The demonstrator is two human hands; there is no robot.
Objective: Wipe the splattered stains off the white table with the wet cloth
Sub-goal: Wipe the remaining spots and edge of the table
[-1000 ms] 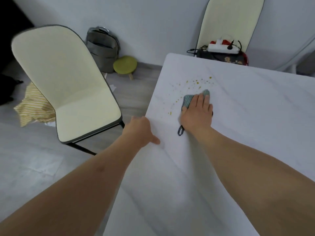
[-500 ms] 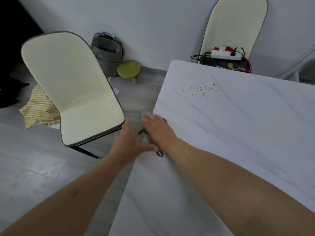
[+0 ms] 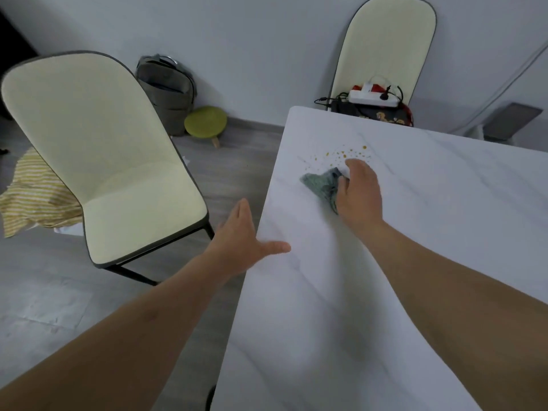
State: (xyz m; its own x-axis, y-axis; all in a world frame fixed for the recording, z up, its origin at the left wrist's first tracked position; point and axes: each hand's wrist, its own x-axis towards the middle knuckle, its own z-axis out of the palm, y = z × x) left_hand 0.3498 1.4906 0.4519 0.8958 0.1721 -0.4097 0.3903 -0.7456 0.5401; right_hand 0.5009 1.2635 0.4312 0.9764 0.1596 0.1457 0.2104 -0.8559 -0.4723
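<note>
White table (image 3: 415, 232) carries yellow stains (image 3: 344, 154) near its far left corner. Right hand (image 3: 358, 194) presses the bunched cloth (image 3: 321, 183) flat just below them, ready to sweep. Left hand (image 3: 240, 241), spread wide and holding nothing, braces the left edge for balance.

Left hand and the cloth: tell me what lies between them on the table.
Nothing: in the head view, only bare white table separates the left hand, at the table's edge, from the cloth under the right hand.

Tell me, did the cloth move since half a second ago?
Yes. The cloth went from the table's left edge back up beside the yellow stains, under the right hand.
</note>
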